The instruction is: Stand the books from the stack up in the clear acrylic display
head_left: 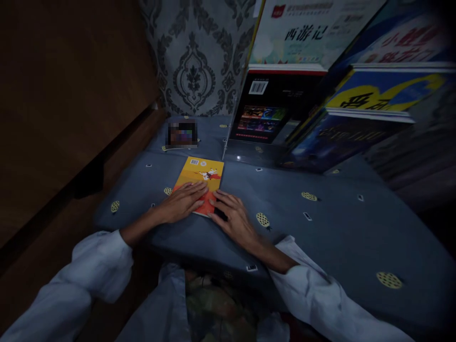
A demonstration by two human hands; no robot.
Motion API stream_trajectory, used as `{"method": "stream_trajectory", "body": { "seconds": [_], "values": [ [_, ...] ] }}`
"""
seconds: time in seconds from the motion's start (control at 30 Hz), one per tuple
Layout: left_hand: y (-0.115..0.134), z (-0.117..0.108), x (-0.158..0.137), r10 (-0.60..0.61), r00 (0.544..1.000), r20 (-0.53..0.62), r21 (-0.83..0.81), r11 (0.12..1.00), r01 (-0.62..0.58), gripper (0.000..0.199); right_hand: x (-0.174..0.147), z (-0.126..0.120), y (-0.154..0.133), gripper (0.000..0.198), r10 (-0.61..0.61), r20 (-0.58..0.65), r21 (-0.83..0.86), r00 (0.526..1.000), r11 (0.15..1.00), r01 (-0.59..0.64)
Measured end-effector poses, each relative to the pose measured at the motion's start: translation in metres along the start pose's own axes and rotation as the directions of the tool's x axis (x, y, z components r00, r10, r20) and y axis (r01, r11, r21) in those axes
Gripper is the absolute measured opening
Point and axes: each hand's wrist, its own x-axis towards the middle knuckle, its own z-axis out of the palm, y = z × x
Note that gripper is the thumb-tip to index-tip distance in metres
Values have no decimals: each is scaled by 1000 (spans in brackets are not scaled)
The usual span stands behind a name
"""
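Note:
A closed book [204, 166] with a yellow and orange-red cover lies flat in front of me, showing a barcode and a small printed figure. My left hand [183, 202] rests flat over its left and lower part, fingers stretched out across the cover. At the book's right edge lies my right hand [233, 216], fingers extended and slightly apart, the fingertips touching the lower right of the cover. Neither hand is closed around the book. The palms hide part of the lower cover.
A blue pineapple-print cloth [285, 199] covers the table. At the back right, a clear stand [249, 152] holds several upright books, among them a black one [274, 104]. A dark blurred item [181, 134] lies behind the book. Brown wooden furniture [71, 95] borders the left.

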Motion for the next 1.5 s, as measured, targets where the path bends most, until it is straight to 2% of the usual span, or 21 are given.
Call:
{"method": "stream_trajectory", "body": {
  "seconds": [0.1,0.2,0.3,0.4,0.57,0.73,0.83,1.0,1.1,1.27,1.5],
  "values": [
    [-20,1,23,-52,998,25,1,999,52,51,0,0,1,31,2,5,5,1000,1000,-2],
    [-45,2,45,-182,983,-11,10,983,182,55,0,-2,1,31,11,13,4,1000,1000,-11],
    [-66,4,59,-352,932,-85,-51,936,349,60,1,-3,4,34,32,41,4,999,999,-33],
    [-74,11,63,-433,891,-137,-145,898,415,59,7,0,12,43,65,62,5,996,998,-65],
    [-51,22,48,-451,860,-238,-175,891,419,55,24,2,35,47,97,49,29,994,995,-99],
    [-30,12,40,-436,871,-228,-38,898,439,46,55,2,37,47,133,111,-93,985,988,-123],
    [-37,9,49,-391,892,-228,19,914,406,42,81,12,24,46,105,195,-143,975,987,-78],
    [-62,21,61,-300,918,-259,-28,952,303,45,113,31,17,52,103,264,-176,959,983,-57],
    [-69,27,59,-279,919,-277,-38,959,280,48,113,30,26,54,121,246,-221,962,973,-66],
    [-67,29,57,-281,910,-305,-35,958,284,49,96,18,44,58,234,156,-289,960,940,-182],
    [-65,26,59,-316,921,-229,-10,947,322,55,89,22,53,60,283,128,-314,950,921,-232]
  ]
}}
